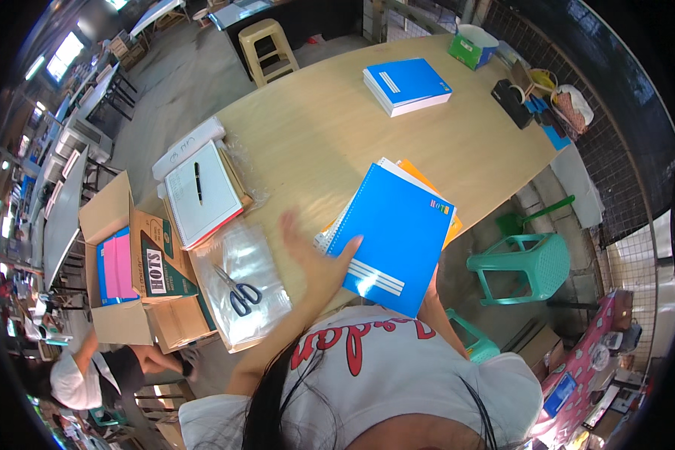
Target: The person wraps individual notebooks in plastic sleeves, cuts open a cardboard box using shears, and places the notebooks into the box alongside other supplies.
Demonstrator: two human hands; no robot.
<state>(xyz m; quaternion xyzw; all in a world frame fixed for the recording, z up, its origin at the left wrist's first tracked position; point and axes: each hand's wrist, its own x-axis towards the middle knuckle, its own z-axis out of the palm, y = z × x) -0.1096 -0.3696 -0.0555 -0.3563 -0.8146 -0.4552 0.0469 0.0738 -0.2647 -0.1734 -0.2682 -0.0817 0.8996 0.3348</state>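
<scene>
A blue spiral notebook [390,232] lies tilted in front of my chest, over the table's near edge. Behind it fan out a white-paged notebook [397,171] and an orange-covered notebook [416,174]. My left hand [319,262] is at the notebook's left edge, its thumb over the blue cover. The other fingers of that hand stretch out past the spiral edge, smeared by motion. Under the notebook's lower right edge, my right hand [431,304] supports the notebooks, its fingers hidden beneath them.
A stack of blue notebooks [409,82] sits at the table's far side. At left are a pad with a pen [198,184], scissors [238,291] on clear plastic sleeves [266,315], and an open carton [157,262]. Green stools [529,262] stand right; another person [90,379] is lower left.
</scene>
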